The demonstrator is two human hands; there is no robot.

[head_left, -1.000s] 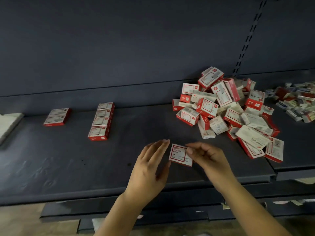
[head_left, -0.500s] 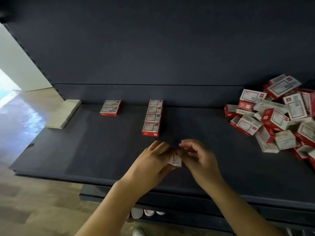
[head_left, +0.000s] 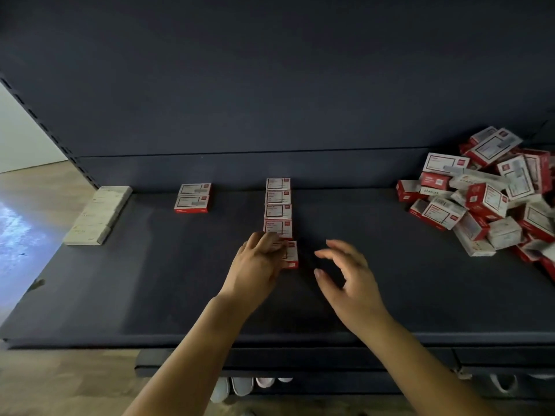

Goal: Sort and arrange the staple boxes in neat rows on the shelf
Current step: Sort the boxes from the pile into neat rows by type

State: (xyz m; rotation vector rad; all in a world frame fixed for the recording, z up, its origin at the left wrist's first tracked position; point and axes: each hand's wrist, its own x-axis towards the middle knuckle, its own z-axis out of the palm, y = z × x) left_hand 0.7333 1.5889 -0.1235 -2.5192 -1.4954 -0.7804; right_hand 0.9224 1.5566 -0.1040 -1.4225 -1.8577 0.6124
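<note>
A row of several red-and-white staple boxes runs from the back of the dark shelf toward me. At its near end lies one more red-and-white box, and my left hand holds it with the fingers curled over its top and left side. My right hand hovers just right of it, fingers relaxed and spread, holding nothing. A short row of two boxes lies further left. A jumbled pile of staple boxes fills the shelf's right end.
A row of pale white boxes lies along the shelf's left edge. The shelf's dark back panel rises behind. Below the front edge are lower shelves, and shoes on a wooden floor.
Both hands carried one box from mid-shelf up to the near end of the middle row. My right hand has let go and drawn away to the right; the left stays on the box.
</note>
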